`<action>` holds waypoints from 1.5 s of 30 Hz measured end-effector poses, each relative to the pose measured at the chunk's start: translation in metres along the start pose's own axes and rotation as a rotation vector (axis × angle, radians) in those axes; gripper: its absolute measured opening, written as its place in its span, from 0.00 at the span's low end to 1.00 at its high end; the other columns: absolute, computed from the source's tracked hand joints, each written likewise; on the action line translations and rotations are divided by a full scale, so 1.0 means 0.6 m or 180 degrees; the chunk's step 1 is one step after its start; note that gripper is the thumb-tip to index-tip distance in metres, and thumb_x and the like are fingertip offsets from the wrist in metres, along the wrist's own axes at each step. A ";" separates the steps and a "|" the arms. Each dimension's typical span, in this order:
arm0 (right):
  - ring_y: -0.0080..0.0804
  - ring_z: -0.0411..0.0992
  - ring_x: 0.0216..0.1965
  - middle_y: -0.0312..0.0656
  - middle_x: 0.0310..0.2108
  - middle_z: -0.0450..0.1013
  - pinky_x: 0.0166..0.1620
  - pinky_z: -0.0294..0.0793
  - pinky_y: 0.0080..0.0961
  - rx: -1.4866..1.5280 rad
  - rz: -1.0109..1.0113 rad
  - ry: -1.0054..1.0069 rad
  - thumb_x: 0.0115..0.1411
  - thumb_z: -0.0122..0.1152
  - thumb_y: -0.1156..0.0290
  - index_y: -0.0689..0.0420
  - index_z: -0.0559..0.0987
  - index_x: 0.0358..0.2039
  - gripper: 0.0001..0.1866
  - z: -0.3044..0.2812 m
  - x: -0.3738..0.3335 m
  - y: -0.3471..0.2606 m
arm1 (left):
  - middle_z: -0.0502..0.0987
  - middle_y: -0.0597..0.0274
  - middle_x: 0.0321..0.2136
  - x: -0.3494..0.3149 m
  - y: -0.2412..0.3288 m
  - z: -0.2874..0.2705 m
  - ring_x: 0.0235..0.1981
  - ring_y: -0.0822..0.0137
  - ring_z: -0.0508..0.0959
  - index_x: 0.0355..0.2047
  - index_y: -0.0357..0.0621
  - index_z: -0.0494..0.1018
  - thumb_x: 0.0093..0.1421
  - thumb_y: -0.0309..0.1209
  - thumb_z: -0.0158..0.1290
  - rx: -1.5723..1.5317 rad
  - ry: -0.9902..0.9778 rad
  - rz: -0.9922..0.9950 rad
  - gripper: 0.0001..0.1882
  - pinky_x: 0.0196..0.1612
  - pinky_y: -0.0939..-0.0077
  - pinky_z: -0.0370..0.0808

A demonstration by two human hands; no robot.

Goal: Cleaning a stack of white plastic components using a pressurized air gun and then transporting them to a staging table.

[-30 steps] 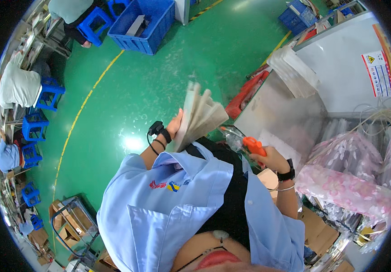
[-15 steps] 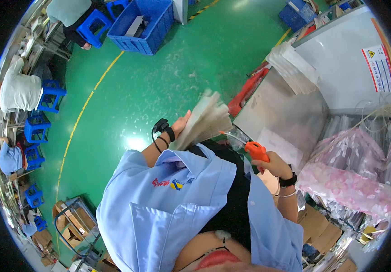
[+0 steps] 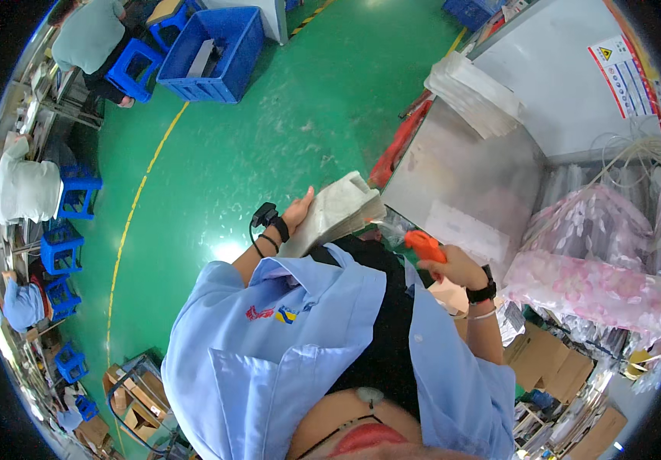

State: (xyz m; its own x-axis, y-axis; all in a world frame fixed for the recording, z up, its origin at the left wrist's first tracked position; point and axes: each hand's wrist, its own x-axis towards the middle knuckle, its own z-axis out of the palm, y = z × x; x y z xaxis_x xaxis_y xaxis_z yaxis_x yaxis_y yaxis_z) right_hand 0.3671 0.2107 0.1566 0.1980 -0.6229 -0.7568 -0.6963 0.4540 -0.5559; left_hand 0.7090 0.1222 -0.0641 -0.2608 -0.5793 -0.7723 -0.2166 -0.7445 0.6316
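1. Upper right: white rectangular label [image 3: 624, 75] with yellow warning triangle.
2. Centre: left hand [image 3: 297, 212] grips whitish flat-sheet bundle [image 3: 336, 208], less fanned than before.
3. Right of centre: right hand [image 3: 459, 268] clasps orange-handled tool [image 3: 425, 246].

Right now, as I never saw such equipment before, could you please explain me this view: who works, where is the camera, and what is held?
There is no robot here: a person works with two bare hands. The camera, a wide fisheye, sits on the person's head and looks down, so straight edges bend near the rim. Left in the picture is the person's left.

The left hand holds a pale stack of flat pieces; their material I cannot tell. The right hand grips an orange-handled tool, whose tip is hard to make out. On the grey metal surface, another pale stack lies at the far side. Pink-flowered plastic is to the right.
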 end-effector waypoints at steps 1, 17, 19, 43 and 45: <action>0.22 0.67 0.17 0.35 0.14 0.69 0.24 0.66 0.22 0.0202 -0.0229 -0.0094 0.56 0.62 0.54 0.61 0.74 0.21 0.21 0.006 -0.006 -0.003 | 0.76 0.50 0.41 0.031 -0.025 -0.005 0.40 0.63 0.77 0.50 0.37 0.71 0.59 0.67 0.31 0.0077 0.0203 -0.0143 0.44 0.42 0.65 0.73; 0.20 0.68 0.20 0.33 0.18 0.70 0.26 0.67 0.21 0.0224 -0.0201 -0.0299 0.56 0.63 0.57 0.58 0.74 0.23 0.17 -0.005 -0.009 0.010 | 0.75 0.54 0.46 0.060 -0.056 -0.045 0.45 0.62 0.75 0.58 0.46 0.66 0.57 0.72 0.27 -0.1700 -0.1201 -0.0136 0.47 0.48 0.68 0.71; 0.20 0.68 0.20 0.33 0.17 0.70 0.27 0.68 0.21 0.0258 -0.0222 -0.0357 0.57 0.63 0.57 0.58 0.74 0.23 0.17 0.000 -0.010 -0.015 | 0.74 0.53 0.47 0.070 -0.065 -0.043 0.46 0.62 0.74 0.59 0.47 0.65 0.56 0.72 0.27 -0.1478 -0.1037 -0.0026 0.47 0.48 0.68 0.71; 0.24 0.68 0.15 0.37 0.14 0.70 0.22 0.67 0.24 -0.0069 -0.0184 -0.0187 0.56 0.60 0.50 0.60 0.74 0.23 0.23 0.001 0.000 -0.039 | 0.70 0.55 0.54 0.001 -0.022 -0.023 0.52 0.59 0.71 0.59 0.41 0.63 0.61 0.67 0.27 -0.2276 -0.1227 0.0044 0.44 0.57 0.64 0.65; 0.22 0.68 0.16 0.35 0.14 0.70 0.22 0.67 0.22 -0.0113 -0.0107 -0.0295 0.56 0.61 0.54 0.59 0.73 0.22 0.20 0.002 0.011 -0.033 | 0.71 0.55 0.53 0.047 -0.079 -0.038 0.52 0.59 0.72 0.58 0.41 0.64 0.60 0.67 0.28 -0.2192 -0.1120 0.0093 0.44 0.56 0.65 0.66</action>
State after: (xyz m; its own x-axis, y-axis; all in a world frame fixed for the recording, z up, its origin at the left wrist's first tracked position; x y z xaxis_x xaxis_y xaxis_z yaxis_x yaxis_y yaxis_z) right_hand 0.3828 0.1981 0.1621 0.2835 -0.5751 -0.7674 -0.7118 0.4100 -0.5703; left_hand 0.7332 0.1335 -0.1171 -0.5660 -0.5480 -0.6158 0.3989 -0.8358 0.3772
